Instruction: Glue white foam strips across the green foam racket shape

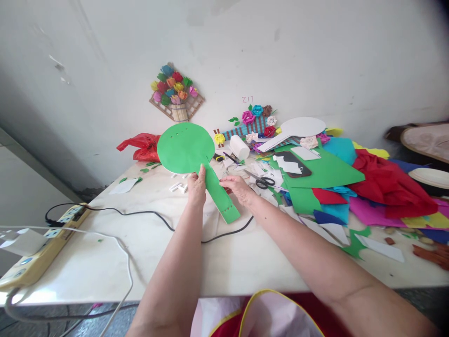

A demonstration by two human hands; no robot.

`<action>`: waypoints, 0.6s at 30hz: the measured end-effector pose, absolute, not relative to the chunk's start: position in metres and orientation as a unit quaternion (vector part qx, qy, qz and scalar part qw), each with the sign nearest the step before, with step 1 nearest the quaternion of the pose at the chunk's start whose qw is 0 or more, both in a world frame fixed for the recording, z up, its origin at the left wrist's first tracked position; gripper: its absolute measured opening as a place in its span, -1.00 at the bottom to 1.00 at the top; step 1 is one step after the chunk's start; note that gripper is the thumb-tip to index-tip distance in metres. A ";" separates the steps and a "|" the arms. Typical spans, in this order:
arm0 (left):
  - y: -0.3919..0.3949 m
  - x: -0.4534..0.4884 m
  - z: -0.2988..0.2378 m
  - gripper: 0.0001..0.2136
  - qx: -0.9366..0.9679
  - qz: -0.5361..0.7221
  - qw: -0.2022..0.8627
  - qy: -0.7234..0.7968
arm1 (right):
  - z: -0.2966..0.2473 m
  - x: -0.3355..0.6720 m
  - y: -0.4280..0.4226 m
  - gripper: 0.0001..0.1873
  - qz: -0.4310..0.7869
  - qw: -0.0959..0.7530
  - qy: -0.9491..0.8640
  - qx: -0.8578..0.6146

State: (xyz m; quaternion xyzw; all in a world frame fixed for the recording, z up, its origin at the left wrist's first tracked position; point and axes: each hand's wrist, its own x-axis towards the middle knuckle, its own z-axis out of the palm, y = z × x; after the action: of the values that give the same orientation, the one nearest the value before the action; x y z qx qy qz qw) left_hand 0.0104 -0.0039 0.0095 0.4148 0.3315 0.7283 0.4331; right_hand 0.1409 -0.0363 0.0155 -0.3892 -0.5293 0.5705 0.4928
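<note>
A green paddle-shaped card cutout [185, 148], with a round head and a long handle, stands tilted above the white table [168, 262]. My left hand [197, 187] is closed on its handle just below the round head. My right hand [238, 186] rests beside the handle on its right, fingers curled against its edge. Small holes show near the top of the head and at the handle's lower end.
Scissors [265, 181], a white cup [240, 147], a phone [293, 164] and heaps of coloured paper [386, 185] lie to the right. A white paddle cutout [298, 128] leans at the back. A power strip [38, 248] and black cable [147, 214] lie left. Paper flowers [175, 91] hang on the wall.
</note>
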 end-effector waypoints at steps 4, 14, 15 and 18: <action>-0.004 0.011 0.010 -0.61 0.427 0.730 0.430 0.316 | 0.011 0.141 -0.033 -0.88 0.575 0.496 -0.527 -0.382; -0.009 0.014 0.014 -0.66 0.425 0.724 0.445 0.313 | 0.010 0.139 -0.034 -0.85 0.581 0.499 -0.514 -0.387; -0.009 0.014 0.014 -0.66 0.427 0.723 0.445 0.312 | 0.010 0.139 -0.034 -0.84 0.582 0.499 -0.513 -0.386; -0.010 0.014 0.014 -0.66 0.427 0.722 0.447 0.311 | 0.011 0.139 -0.035 -0.82 0.585 0.498 -0.513 -0.382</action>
State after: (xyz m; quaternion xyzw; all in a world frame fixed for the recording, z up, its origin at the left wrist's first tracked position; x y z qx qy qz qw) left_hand 0.0142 -0.0099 0.0145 0.4267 0.3107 0.7220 0.4474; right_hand 0.1391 -0.0345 0.0105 -0.3823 -0.5132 0.5851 0.4981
